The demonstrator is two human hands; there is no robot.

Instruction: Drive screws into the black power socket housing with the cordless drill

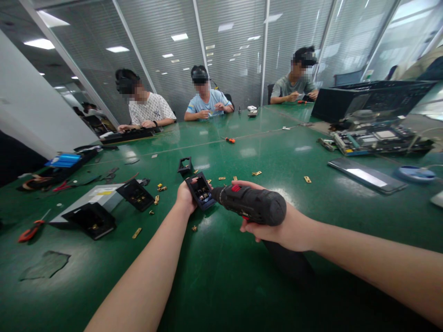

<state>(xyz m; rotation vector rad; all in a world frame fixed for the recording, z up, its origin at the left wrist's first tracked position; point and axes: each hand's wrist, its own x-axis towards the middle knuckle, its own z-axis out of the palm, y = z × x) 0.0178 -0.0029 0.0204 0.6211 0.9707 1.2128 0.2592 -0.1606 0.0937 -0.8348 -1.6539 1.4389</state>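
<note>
My left hand (186, 198) is closed round a small black plastic box (201, 190), tilted so that its hollow side with metal parts inside faces me. In my right hand (287, 226) is a black cordless drill (252, 203) with red accents, gripped by its handle. The drill's chuck points left at the box's right edge; whether the bit touches anything inside cannot be made out. Around them lie several brass pieces, among them a flat brass strip (137, 233) and another brass plate (307, 179). A black square frame (184, 165) stands just beyond the box.
On the left are two more black boxes (90, 219) (135, 194), a grey metal case (104, 191), an orange screwdriver (32, 231) and a glass shard (48, 266). To the right lie a phone (367, 175), a circuit board (384, 136) and a black computer case (332, 103). Three people sit across the table.
</note>
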